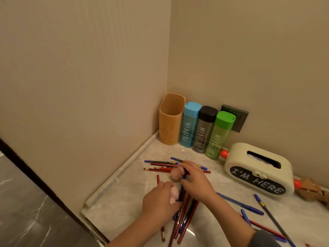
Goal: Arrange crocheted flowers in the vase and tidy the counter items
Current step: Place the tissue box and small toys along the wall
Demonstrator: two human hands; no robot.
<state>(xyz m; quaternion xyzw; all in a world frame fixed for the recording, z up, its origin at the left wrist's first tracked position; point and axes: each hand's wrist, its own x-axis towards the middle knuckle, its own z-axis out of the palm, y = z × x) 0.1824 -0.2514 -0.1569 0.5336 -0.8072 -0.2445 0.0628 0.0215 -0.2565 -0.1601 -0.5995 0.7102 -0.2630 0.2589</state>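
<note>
Hands work over a marble worktop [124,202] strewn with stationery. The left hand [160,200] has its fingers curled round a bundle of pencils and pens [185,214], with a pink fluffy flower head [174,193] pressed against them. The right hand [195,182] bends over the bundle's far end, fingers and thumb pinching it just beside a peach fluffy flower head [175,174]. More red pencils [160,169] lie beyond the hands, and loose blue pens [240,204] lie to the right. The tan vase [170,120] stands upright in the wall corner, well apart from both flower heads, next to a blue-capped bottle [189,125], a black-capped bottle [204,131] and a green-capped bottle [219,136]. A cream tissue box [258,172] lettered "I'M HERE" sits at right.
</note>
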